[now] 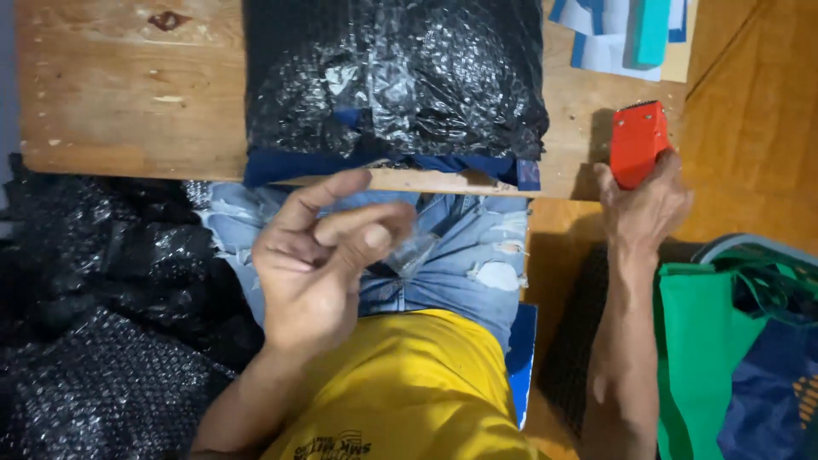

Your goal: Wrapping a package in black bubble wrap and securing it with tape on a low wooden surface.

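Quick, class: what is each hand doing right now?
Left hand: closed, pinching a strip of clear tape.
Right hand: closed on the red tape dispenser.

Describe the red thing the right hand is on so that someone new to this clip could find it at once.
Start at the low wooden table carrying the black bubble-wrapped parcel. Go to the table's right end, where the right hand rests its grip on a red tape dispenser with a toothed top edge. It is the only bright red item; the neighbouring bag is green.
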